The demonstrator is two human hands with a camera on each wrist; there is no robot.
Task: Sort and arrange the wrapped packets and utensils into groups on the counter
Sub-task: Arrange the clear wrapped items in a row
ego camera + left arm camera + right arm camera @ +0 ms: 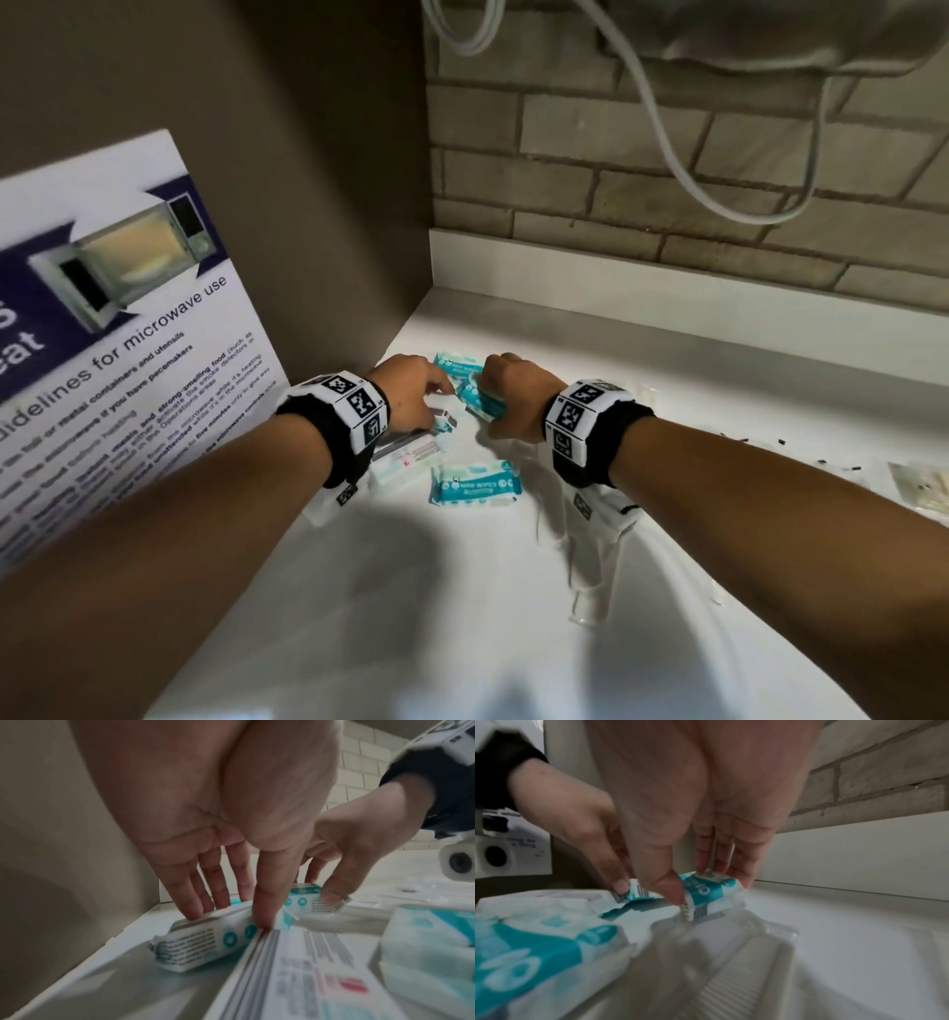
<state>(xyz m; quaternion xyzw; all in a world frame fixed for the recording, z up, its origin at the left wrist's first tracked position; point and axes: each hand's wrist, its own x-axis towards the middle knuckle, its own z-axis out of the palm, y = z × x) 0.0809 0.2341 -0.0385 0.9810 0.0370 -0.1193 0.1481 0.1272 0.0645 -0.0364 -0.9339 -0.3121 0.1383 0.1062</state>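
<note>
Left hand (411, 393): far left of the white surface (693, 360), close to the corner wall. Fingers reach down, nearly straight, tips on top of a teal-and-white wipe packet (203, 939) and thumb against its near side, clamping it lightly where it lies on the surface.

Right hand (506, 395): just right of the left hand, almost touching it. Thumb and fingers pinch a second wipe packet (711, 892) from both sides; whether it is lifted or resting on the surface cannot be told.

Third wipe packet (475, 484): flat on the surface, near side of both hands, touched by neither.

Flat printed packet (411, 452): white with small text and a red mark, lying under the left wrist, its edge against the packet the left hand presses.

Clear-wrapped utensils (590, 539): below the right wrist, near side; a ridged white handle shows in the right wrist view.

Further wrapped item (924, 491): far right edge, well apart from the rest.

Microwave notice (102, 334): leaning on the left wall.

Step in hand, as judged: gathering the wipe packets into one group at the far left corner. Two are being handled and one is loose.

Next move calls for: bringing the two held packets side by side, then fetching the third; utensils remain to be grouped separately.
</note>
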